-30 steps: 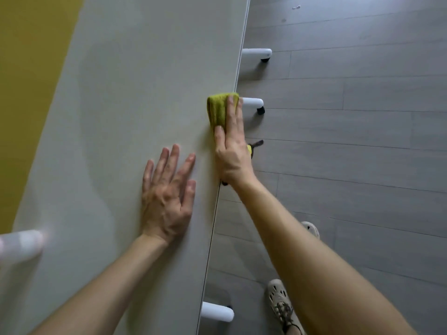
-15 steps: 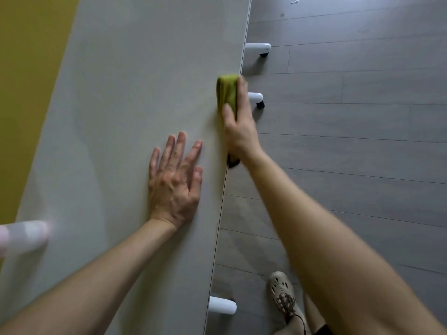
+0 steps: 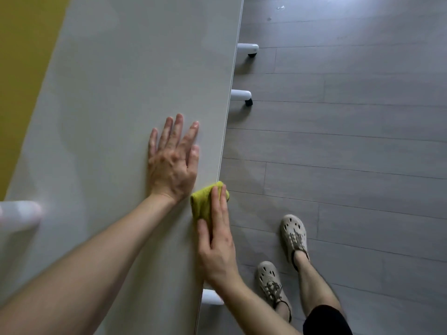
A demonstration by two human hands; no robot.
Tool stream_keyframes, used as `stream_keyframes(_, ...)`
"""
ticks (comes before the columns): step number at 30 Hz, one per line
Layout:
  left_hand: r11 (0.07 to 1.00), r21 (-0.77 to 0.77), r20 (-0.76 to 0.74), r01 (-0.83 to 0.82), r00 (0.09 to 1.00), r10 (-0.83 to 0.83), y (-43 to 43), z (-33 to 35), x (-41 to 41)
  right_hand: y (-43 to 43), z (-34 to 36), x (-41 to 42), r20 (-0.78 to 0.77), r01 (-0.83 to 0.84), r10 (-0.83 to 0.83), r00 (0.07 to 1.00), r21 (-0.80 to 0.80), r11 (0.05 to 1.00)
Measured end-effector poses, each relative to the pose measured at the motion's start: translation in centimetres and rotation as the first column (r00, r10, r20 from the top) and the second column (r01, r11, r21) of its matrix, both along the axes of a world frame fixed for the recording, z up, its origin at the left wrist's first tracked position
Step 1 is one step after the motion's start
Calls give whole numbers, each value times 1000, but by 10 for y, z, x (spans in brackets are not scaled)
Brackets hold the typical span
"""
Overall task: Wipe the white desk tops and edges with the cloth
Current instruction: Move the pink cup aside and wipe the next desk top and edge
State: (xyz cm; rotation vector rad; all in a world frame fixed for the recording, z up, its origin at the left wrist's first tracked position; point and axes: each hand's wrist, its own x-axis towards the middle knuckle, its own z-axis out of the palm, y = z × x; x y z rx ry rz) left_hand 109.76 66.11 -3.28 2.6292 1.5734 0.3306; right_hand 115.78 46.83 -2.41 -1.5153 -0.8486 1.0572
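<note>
the cloth is a folded yellow-green pad lying on the right-hand edge of the white desk, partly on the top and wrapped over the rim, near you and just beside the heel of your left hand. its long axis runs roughly along the desk edge, tilted a little, with the far end at the rim and the near end under your fingers. your right hand holds the cloth pressed down: the fingers lie flat and together on top of it, the thumb on the desk side; whether any finger curls beneath the rim cannot be told. your left hand is spread wide, palm flat on the desk top, holding nothing and bracing you. judged from this layout, the step in hand is the edge wipe along the right side of the desk. the next move calls for you to slide the cloth along the rim while keeping pressure on both the top face and the vertical edge, and to keep the fold from opening. the long stretch of edge ahead, past the white desk legs, appears still open to cover. your feet in the perforated shoes stand on the grey floor beside the desk, so you have room to step along as the stroke proceeds.
</note>
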Motion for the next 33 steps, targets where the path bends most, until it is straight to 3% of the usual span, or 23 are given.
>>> stream_keyframes(9, 1000, 21, 0, -4, 1000, 4, 0, 0, 4, 239, -19, 130, 47, 82, -81, 996, -17, 997)
stream_keyframes(13, 999, 36, 1, -6, 1000, 6, 0, 0, 3, 210, -21, 112, 58, 120, -122, 991, 48, 992)
stream_keyframes(18, 1000, 21, -1, 11, 1000, -11, 0, 2, 3, 42, -14, 26, 17, 42, -43, 999, 49, 998)
stream_keyframes(21, 1000, 8, -4, 2, 1000, -2, -1, 4, 4, -41, -4, -11, -102, -4, 4, 995, -4, 1000)
stream_keyframes(24, 1000, 0, 3, 5, 1000, -5, 0, 6, 5, -10, 1, -1, -146, 66, -79, 986, -93, 994)
stream_keyframes(29, 999, -41, 60, 22, 998, -19, 2, 6, 4, 124, -8, 59, -15, 173, -174, 985, -65, 983)
stream_keyframes(33, 986, -132, 133, 106, 987, -88, 8, 15, -7, 158, -8, 79, -15, 183, -184, 983, -35, 982)
